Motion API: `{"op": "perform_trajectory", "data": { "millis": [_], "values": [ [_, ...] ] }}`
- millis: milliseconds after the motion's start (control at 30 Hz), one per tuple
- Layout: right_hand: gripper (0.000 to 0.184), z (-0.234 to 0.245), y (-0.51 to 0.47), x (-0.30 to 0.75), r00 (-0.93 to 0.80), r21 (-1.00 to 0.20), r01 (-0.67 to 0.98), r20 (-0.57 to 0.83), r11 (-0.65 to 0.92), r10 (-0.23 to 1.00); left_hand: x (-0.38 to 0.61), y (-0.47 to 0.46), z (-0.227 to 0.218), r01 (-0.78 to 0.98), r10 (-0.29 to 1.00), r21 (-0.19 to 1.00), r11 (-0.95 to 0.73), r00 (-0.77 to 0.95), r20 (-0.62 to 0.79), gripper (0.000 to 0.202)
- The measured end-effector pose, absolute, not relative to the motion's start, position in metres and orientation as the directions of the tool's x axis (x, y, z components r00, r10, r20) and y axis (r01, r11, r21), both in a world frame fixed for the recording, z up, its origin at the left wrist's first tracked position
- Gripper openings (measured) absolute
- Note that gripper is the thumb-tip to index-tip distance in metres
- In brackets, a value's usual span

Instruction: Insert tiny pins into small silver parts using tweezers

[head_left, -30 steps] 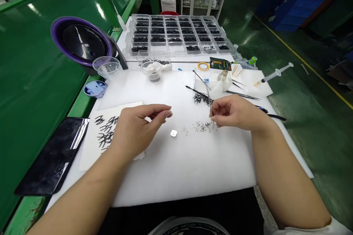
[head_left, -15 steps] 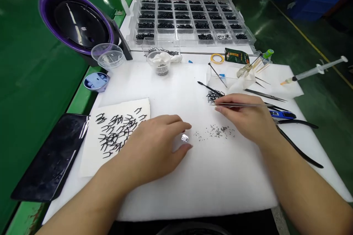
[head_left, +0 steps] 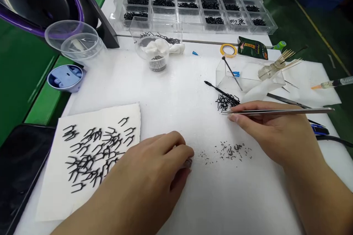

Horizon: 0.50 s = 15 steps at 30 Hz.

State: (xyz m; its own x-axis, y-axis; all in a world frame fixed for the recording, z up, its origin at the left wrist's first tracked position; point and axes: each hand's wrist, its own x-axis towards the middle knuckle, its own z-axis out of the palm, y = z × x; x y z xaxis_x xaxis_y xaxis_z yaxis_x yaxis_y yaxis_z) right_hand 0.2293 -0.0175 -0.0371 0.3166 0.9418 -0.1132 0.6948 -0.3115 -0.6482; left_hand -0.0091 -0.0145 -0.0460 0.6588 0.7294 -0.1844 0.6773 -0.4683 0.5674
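My right hand point(head_left: 271, 132) holds a pair of metal tweezers point(head_left: 300, 111). The tips point left, beside a pile of small black forked pieces point(head_left: 226, 102). My left hand point(head_left: 157, 169) is low at the centre, its thumb and forefinger closed on a small clear piece point(head_left: 188, 162), mostly hidden by the fingers. Between the hands, tiny dark bits point(head_left: 233, 151) lie scattered on the white work surface. Left of my left hand, a sheet of white paper point(head_left: 52, 194) carries several black forked pieces point(head_left: 96, 147), partly covered by my forearm.
A divided clear tray point(head_left: 165, 15) of black pieces stands at the back. Nearer are a clear cup point(head_left: 158, 64), a tape roll point(head_left: 228, 50), a clear box point(head_left: 249, 80) and a black stick point(head_left: 217, 89). A syringe point(head_left: 333, 83) lies at right; a purple-rimmed black device point(head_left: 95, 18) stands left.
My left thumb and forefinger have closed on the small clear piece that lay between them. The view has moved closer and tilted down. My right hand still holds the tweezers.
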Motion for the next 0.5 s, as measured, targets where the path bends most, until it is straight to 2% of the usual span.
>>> {"op": "perform_trajectory", "data": {
  "millis": [267, 500],
  "values": [
    [0.011, -0.0439, -0.0164, 0.2358, 0.266, -0.632, 0.733, -0.076, -0.253, 0.961, -0.0089, -0.0118, -0.0486, 0.666, 0.729, 0.557, -0.497, 0.668, -0.148, 0.022],
    [0.01, -0.0392, -0.0167, 0.2307, 0.303, -0.655, 0.695, -0.107, -0.296, 0.947, -0.0073, -0.012, -0.0472, 0.671, 0.726, 0.559, -0.488, 0.667, -0.167, 0.023]
  ]
}}
